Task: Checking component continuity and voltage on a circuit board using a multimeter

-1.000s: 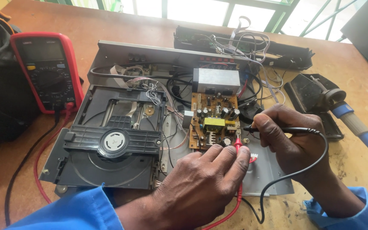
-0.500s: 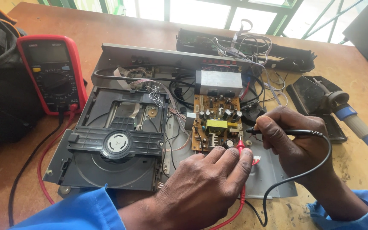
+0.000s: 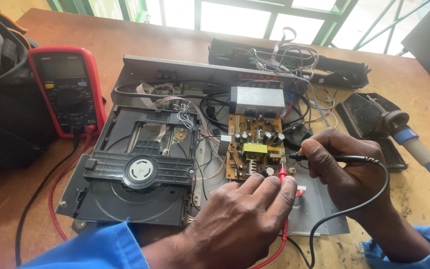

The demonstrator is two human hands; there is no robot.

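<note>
The person wears a bright blue top with long sleeves; the left sleeve (image 3: 83, 249) is wide and loose, with soft folds in the cloth; the right sleeve (image 3: 416, 251) ends in a crumpled cuff near the wrist; the left hand (image 3: 240, 219) and the right hand (image 3: 347, 167) are bare, with no gloves, rings or watch to see.

Under my left fingertips (image 3: 274, 187) lies a glossy red plastic probe (image 3: 282, 173); my right fingers (image 3: 324, 149) pinch a matt black plastic probe (image 3: 319, 157). Just beyond them, a brown circuit board (image 3: 251, 148) on dull grey sheet metal (image 3: 324, 219), over scuffed matt wood (image 3: 419, 199).
</note>
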